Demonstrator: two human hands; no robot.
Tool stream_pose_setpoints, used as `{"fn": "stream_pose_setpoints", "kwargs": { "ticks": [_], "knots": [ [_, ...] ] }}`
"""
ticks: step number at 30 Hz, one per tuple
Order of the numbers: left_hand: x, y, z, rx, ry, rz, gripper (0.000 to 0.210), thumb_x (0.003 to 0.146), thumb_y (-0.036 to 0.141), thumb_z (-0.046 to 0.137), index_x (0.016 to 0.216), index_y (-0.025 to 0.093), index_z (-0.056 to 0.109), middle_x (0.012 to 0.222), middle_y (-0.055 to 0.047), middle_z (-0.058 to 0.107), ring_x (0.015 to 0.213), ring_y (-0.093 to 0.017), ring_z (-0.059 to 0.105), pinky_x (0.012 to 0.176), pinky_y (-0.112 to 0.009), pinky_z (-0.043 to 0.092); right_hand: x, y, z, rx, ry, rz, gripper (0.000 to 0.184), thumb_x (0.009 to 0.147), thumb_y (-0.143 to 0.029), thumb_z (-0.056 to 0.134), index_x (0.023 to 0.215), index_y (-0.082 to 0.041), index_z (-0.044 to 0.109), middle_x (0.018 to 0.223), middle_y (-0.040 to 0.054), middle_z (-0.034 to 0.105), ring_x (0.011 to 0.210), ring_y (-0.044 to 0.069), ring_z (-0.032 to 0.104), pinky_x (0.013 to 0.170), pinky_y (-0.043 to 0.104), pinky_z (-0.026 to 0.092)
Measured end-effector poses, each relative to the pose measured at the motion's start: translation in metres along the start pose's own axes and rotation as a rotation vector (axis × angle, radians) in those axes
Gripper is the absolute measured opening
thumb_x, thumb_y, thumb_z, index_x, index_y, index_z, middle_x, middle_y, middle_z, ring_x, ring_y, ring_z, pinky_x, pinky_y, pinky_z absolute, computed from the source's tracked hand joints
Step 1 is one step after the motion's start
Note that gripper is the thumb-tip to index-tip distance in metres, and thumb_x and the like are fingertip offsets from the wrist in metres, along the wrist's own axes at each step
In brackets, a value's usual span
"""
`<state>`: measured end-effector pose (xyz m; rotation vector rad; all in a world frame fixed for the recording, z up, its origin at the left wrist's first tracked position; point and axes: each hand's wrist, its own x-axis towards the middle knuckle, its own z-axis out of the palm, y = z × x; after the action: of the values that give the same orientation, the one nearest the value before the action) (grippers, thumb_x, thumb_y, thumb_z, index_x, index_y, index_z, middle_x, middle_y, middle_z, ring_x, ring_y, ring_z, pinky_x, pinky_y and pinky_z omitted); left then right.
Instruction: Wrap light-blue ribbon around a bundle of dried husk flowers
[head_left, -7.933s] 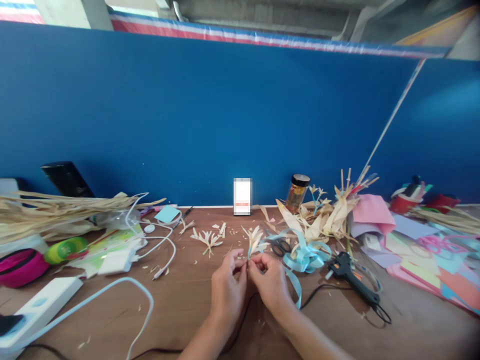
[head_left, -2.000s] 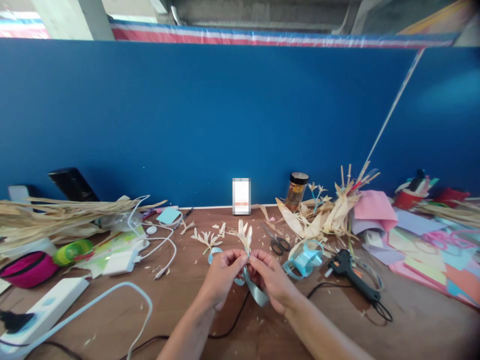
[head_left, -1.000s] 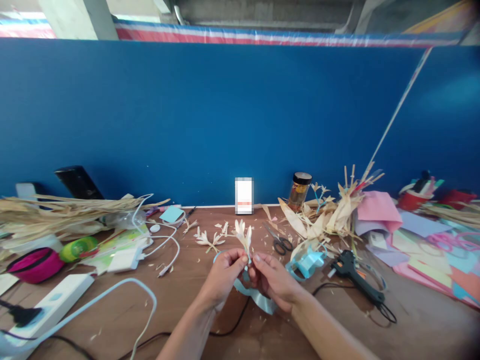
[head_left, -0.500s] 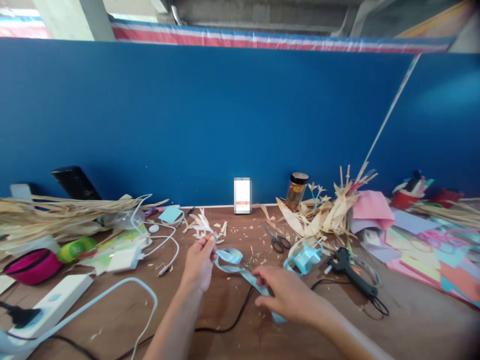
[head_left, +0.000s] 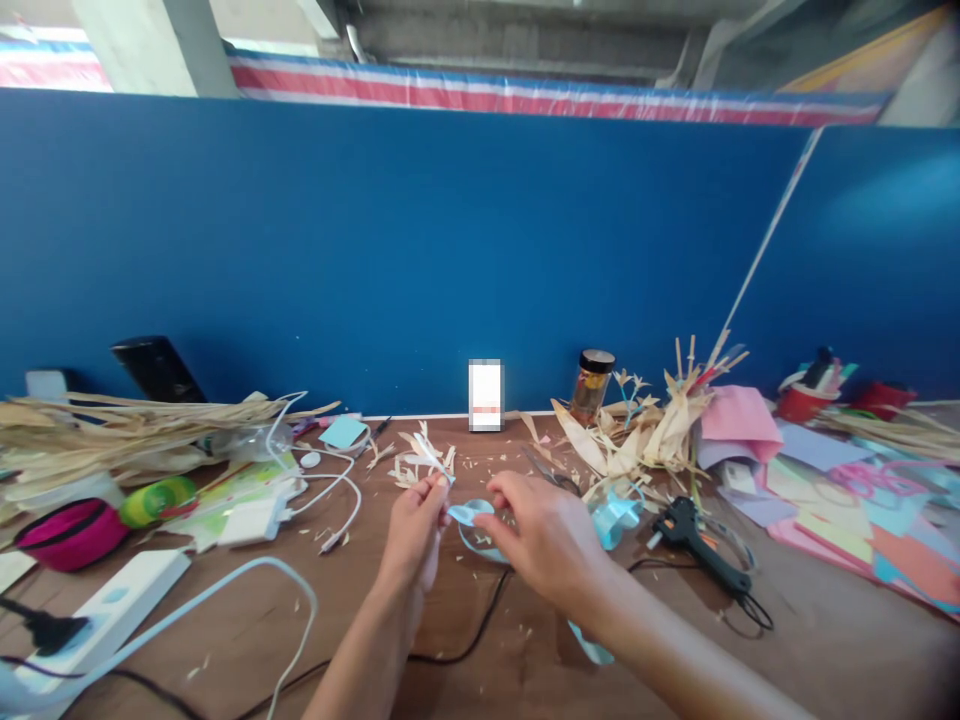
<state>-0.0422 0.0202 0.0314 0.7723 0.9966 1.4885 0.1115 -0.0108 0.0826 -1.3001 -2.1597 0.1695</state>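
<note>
Thumb and fingers of my left hand (head_left: pixel 412 528) pinch the base of a small pale flower-like piece of dried husk (head_left: pixel 429 448), its strips pointing up and away. From that pinch a light blue ribbon (head_left: pixel 480 549) loops across to the right. My right hand (head_left: pixel 544 530) has its thumb and forefinger closed on the ribbon close to my left hand. The ribbon's tail comes out below my right wrist. Behind the right hand, partly covered, lie the scissors (head_left: pixel 561 479). More of the blue ribbon (head_left: pixel 619 516) sits bunched beside that hand.
A black glue gun (head_left: pixel 697 550) lies to the right with its cord running across the table. Dried husks (head_left: pixel 664 430), a lidded jar (head_left: pixel 592 385) and coloured paper (head_left: pixel 832 510) stand or lie beyond. On the left are a power strip (head_left: pixel 112 610), white cables and a pink roll-shaped item (head_left: pixel 71 535).
My right hand has moved up and left along the ribbon, closer to my left hand, and its fingers have closed. My left hand, with the husk flower, has shifted slightly right.
</note>
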Motion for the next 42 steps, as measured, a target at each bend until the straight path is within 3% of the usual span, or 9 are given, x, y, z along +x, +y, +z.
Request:
{"fn": "stream_pose_setpoints", "kwargs": {
  "ticks": [6,16,27,30,33,37,42],
  "knots": [
    [0.000,-0.009,0.002,0.004,-0.089,0.033,0.021,0.065,0.032,0.063,0.070,0.013,0.058,0.053,0.005,0.047,0.045,-0.005,0.032,0.044,-0.018,0.024,0.023,-0.006,0.027,-0.193,-0.040,-0.051,0.018,0.079,-0.034,0.054,0.091,-0.021,0.053,0.081,0.0051,0.063,0.074,0.018,0.056,0.059,0.025,0.032],
    [-0.002,-0.008,0.003,0.111,-0.062,0.068,0.026,0.064,0.037,0.065,0.068,0.013,0.058,0.053,0.005,0.048,0.044,-0.006,0.032,0.044,-0.018,0.023,0.023,0.001,0.035,-0.203,-0.015,-0.034,0.010,0.083,-0.030,0.048,0.085,-0.022,0.055,0.078,0.0041,0.064,0.072,0.017,0.056,0.058,0.025,0.029],
    [-0.004,-0.009,0.003,0.157,-0.072,0.064,0.022,0.067,0.035,0.061,0.070,0.013,0.058,0.054,0.005,0.048,0.046,-0.007,0.035,0.045,-0.018,0.025,0.022,-0.001,0.039,-0.131,0.058,-0.010,0.018,0.085,-0.024,0.039,0.078,-0.018,0.055,0.076,0.0054,0.061,0.072,0.016,0.053,0.062,0.024,0.031],
    [-0.005,-0.006,0.003,0.186,-0.054,0.056,0.021,0.068,0.034,0.061,0.074,0.015,0.061,0.057,0.005,0.052,0.049,-0.007,0.039,0.047,-0.018,0.028,0.023,0.001,0.043,0.100,0.069,0.095,0.016,0.082,-0.024,0.042,0.075,-0.019,0.056,0.069,0.0023,0.060,0.064,0.013,0.051,0.057,0.023,0.031],
    [-0.006,-0.001,0.004,0.181,-0.058,0.060,0.018,0.067,0.032,0.062,0.077,0.016,0.062,0.061,0.005,0.057,0.052,-0.007,0.045,0.051,-0.018,0.032,0.025,0.005,0.049,0.511,0.009,0.252,0.015,0.079,-0.027,0.046,0.071,-0.018,0.054,0.060,-0.0011,0.055,0.053,0.011,0.046,0.049,0.021,0.032],
    [-0.006,0.005,0.002,0.167,-0.191,0.102,0.014,0.071,0.028,0.061,0.072,0.015,0.062,0.064,0.002,0.060,0.061,-0.010,0.050,0.063,-0.021,0.037,0.023,0.008,0.050,1.091,-0.128,0.498,0.017,0.076,-0.032,0.052,0.069,-0.016,0.050,0.057,-0.0039,0.047,0.044,0.006,0.037,0.039,0.017,0.027],
    [-0.008,0.012,-0.001,0.116,-0.395,0.078,0.014,0.072,0.027,0.060,0.067,0.014,0.060,0.062,0.000,0.060,0.063,-0.012,0.052,0.067,-0.024,0.039,0.013,0.007,0.039,1.591,-0.353,0.602,0.018,0.071,-0.027,0.062,0.070,-0.015,0.049,0.058,-0.0044,0.043,0.046,0.002,0.034,0.036,0.011,0.019]
  ]
}}
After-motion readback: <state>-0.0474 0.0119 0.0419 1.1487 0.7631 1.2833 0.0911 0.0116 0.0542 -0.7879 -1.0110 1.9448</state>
